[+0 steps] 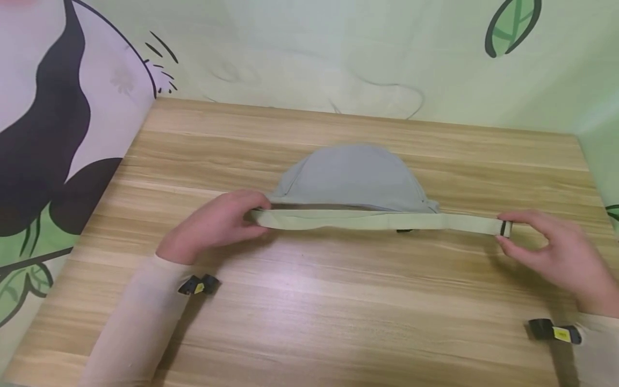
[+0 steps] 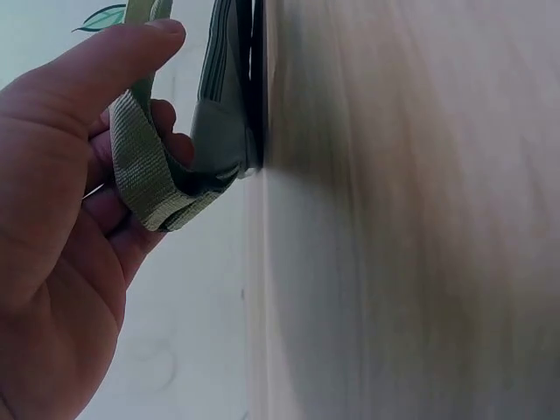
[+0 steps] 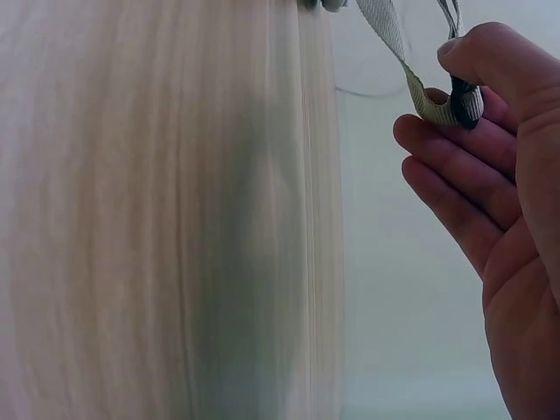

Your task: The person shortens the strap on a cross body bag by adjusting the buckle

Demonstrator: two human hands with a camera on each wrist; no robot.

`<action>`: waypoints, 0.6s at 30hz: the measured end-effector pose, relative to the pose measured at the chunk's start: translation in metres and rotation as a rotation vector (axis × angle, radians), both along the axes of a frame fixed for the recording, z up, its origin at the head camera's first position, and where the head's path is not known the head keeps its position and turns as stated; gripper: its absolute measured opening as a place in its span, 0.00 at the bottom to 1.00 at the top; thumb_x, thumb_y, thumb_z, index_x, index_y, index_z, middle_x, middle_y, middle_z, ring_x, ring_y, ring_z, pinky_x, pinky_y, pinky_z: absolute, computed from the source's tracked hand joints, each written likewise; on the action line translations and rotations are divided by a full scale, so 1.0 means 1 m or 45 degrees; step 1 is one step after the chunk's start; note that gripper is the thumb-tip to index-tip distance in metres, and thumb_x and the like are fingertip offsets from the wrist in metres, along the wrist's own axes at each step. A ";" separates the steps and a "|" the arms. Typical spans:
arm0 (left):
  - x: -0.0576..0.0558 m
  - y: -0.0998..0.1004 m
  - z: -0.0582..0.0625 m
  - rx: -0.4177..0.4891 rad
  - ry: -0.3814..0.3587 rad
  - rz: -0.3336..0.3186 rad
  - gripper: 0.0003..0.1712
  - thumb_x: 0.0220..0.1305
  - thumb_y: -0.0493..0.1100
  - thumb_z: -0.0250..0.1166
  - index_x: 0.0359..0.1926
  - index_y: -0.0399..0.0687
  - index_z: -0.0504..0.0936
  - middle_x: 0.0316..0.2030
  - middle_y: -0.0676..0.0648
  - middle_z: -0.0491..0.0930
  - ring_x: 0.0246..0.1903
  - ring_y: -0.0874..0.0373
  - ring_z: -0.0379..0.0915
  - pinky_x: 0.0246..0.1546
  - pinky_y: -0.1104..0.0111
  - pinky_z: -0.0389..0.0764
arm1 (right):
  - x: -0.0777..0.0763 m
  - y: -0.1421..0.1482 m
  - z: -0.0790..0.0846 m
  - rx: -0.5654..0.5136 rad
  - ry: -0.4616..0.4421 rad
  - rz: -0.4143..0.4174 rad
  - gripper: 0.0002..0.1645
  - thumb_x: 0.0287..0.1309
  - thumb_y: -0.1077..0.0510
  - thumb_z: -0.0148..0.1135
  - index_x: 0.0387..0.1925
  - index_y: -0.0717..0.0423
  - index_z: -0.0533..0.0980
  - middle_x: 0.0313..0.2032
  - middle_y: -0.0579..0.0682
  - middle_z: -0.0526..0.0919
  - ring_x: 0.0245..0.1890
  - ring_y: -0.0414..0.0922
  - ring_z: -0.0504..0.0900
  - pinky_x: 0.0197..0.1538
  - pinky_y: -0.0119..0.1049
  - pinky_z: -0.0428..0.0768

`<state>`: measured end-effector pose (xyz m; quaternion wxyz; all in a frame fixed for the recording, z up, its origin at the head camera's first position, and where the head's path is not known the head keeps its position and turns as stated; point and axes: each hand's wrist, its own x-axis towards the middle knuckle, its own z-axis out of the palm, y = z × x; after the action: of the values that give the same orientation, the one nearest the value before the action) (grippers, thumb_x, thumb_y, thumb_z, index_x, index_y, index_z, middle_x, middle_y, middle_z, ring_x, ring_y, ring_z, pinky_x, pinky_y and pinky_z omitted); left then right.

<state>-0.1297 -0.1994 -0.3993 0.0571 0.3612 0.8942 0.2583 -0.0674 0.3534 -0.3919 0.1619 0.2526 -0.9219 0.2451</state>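
A grey half-round bag (image 1: 355,177), like a waist bag, lies on the wooden table with its curved side away from me. Along its near, straight side a pale green webbing strap (image 1: 333,220) is stretched from hand to hand. My left hand (image 1: 213,226) holds the strap's left end by the bag's corner; in the left wrist view the webbing (image 2: 140,166) loops between thumb and fingers. At the other end, my right hand (image 1: 556,247) pinches the strap beside a black slider (image 1: 504,228). In the right wrist view the slider (image 3: 465,101) sits between thumb and fingers.
The wood-grain table (image 1: 309,322) reaches back to a pale green wall (image 1: 290,54) with cartoon drawings. A small black piece (image 1: 404,230) shows under the strap. Black wrist cameras (image 1: 199,285) sit on both sleeves.
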 end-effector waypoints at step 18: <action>-0.005 -0.005 -0.002 -0.009 0.030 0.034 0.12 0.53 0.47 0.73 0.34 0.58 0.77 0.31 0.62 0.78 0.29 0.65 0.69 0.34 0.69 0.76 | 0.002 0.006 0.002 0.016 -0.020 -0.013 0.30 0.29 0.69 0.77 0.43 0.55 0.82 0.37 0.54 0.86 0.48 0.14 0.68 0.49 0.09 0.64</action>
<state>-0.1346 -0.2042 -0.4009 0.0442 0.3519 0.9005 0.2516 -0.0653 0.3594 -0.3903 0.1545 0.2468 -0.9260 0.2403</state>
